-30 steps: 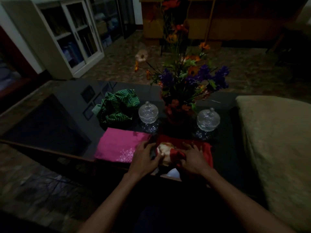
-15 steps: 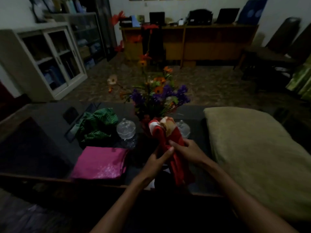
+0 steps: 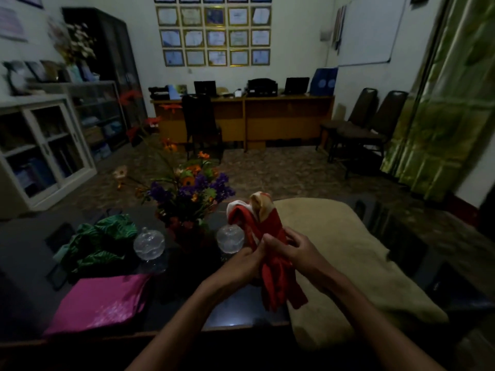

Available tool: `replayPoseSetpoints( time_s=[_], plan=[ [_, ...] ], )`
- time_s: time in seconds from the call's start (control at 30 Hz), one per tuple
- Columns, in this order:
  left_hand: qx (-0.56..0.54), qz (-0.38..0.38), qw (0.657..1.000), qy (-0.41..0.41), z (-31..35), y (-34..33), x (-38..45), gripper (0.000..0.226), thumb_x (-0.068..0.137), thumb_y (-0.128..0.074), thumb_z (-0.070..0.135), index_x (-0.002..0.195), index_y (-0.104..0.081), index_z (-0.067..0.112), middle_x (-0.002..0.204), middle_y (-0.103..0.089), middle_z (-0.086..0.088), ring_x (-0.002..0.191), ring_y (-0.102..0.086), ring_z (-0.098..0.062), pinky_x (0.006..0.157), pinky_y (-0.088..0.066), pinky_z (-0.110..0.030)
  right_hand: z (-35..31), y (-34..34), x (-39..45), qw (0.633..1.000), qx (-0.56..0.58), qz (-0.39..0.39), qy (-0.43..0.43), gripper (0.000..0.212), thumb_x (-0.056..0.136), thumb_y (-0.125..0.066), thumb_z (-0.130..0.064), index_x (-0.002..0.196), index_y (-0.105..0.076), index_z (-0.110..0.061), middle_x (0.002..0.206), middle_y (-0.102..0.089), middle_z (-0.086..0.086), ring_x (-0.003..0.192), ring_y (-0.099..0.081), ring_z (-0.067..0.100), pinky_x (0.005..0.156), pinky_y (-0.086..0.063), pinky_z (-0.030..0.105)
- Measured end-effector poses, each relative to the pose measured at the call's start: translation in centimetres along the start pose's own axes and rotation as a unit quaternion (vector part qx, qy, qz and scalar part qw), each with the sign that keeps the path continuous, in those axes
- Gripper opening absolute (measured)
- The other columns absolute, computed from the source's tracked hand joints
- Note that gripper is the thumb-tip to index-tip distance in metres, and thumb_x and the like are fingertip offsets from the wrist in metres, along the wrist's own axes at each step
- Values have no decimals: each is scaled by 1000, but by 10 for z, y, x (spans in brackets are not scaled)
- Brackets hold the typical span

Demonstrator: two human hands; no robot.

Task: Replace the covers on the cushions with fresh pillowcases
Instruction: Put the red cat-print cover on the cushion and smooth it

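Red pillowcase (image 3: 270, 263): bunched upright, both your hands gripping it.
Left hand (image 3: 242, 261): clasps its left edge.
Right hand (image 3: 294, 250): nearer the cushion.
Cushion (image 3: 348, 263): bare, just right, long axis near-to-far.

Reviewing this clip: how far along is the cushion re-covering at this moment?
Done: the cushion lies bare, and a green cover sits crumpled on the table. In hand: left hand and right hand hold the bunched red pillowcase. Left: fitting it; the folded pink pillowcase waits.
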State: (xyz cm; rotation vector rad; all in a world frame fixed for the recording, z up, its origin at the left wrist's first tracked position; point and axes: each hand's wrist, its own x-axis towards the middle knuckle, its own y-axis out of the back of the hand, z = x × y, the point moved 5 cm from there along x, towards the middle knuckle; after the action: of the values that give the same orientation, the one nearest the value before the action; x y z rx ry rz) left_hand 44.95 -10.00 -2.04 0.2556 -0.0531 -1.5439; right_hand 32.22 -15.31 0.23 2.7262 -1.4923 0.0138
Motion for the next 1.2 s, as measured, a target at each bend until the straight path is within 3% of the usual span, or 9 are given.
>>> replayPoseSetpoints(
  time_s=[0.1, 0.2, 0.33, 0.53, 0.7, 0.8, 0.93, 1.03, 1.2],
  plan=[
    [4, -2, 1000, 18, 13, -17, 7, 75, 80, -39, 74, 108, -71, 12, 103, -76, -12, 100, -72, -26, 96, -55, -45, 0, 26, -11, 999, -12, 36, 12, 22, 95, -67, -28, 117, -70, -25, 109, -77, -1, 102, -73, 14, 85, -60, 29],
    [-26, -10, 1000, 0, 32, -33, 13, 53, 83, -38, 69, 102, -67, 28, 99, -77, 7, 101, -71, -11, 95, -55, -33, 4, 64, -18, 997, -30, 71, -10, 22, 100, -61, -29, 118, -71, -25, 105, -78, -2, 99, -74, 17, 80, -58, 29],
    [-147, 12, 989, -13, 53, -38, 34, 36, 99, -44, 45, 110, -66, 19, 101, -77, -2, 96, -73, -15, 87, -58, -31, 11, 125, -15, 987, 12, 145, -61, 23, 106, -49, -26, 113, -70, -22, 97, -78, 7, 89, -74, 28, 83, -59, 47],
    [-259, 49, 964, -33, 80, -25, 109, 37, 98, -49, 38, 125, -61, 14, 111, -75, -8, 103, -71, -20, 93, -55, -39, 7, 200, 37, 946, 242, 213, -33, 34, 109, -41, -31, 113, -70, -14, 102, -76, 8, 84, -75, 14, 66, -61, 26],
    [-273, 37, 961, -21, 95, -21, 189, 29, 103, -45, 30, 121, -63, 15, 110, -75, -9, 99, -72, -19, 85, -60, -34, 21, 270, 108, 939, 87, 328, -66, 52, 102, -45, -54, 126, -64, -12, 126, -67, 11, 108, -65, 27, 89, -53, 45],
    [-265, 21, 964, 10, 109, -29, 215, 34, 99, -50, 30, 125, -61, 10, 111, -74, -11, 100, -72, -21, 77, -60, -30, 19, 271, 133, 944, 18, 310, -110, 65, 97, -58, -51, 154, -37, -27, 140, -44, -9, 122, -48, 13, 87, -47, 32],
    [-237, 4, 970, 56, 132, -37, 238, 42, 95, -58, 36, 125, -64, 7, 121, -69, -19, 112, -68, -31, 96, -53, -42, -30, 239, 146, 989, -2, 127, -76, 29, 102, -54, -29, 129, -63, -26, 133, -66, -2, 111, -66, 12, 81, -50, 13],
    [-206, 4, 977, 54, 150, -42, 253, 40, 97, -56, 41, 121, -67, 10, 119, -70, -17, 113, -67, -31, 104, -49, -47, -53, 225, 147, 996, 46, 26, -71, 28, 99, -55, -32, 124, -67, -25, 117, -75, -5, 106, -71, 11, 79, -55, 18],
    [-159, 29, 987, 25, 157, -53, 261, 43, 99, -48, 50, 119, -68, 17, 114, -74, -9, 108, -71, -23, 92, -53, -37, -46, 268, 160, 990, -67, 123, 7, 18, 93, -68, -11, 109, -72, -16, 105, -77, 3, 94, -73, 13, 83, -59, 30]
  ],
)
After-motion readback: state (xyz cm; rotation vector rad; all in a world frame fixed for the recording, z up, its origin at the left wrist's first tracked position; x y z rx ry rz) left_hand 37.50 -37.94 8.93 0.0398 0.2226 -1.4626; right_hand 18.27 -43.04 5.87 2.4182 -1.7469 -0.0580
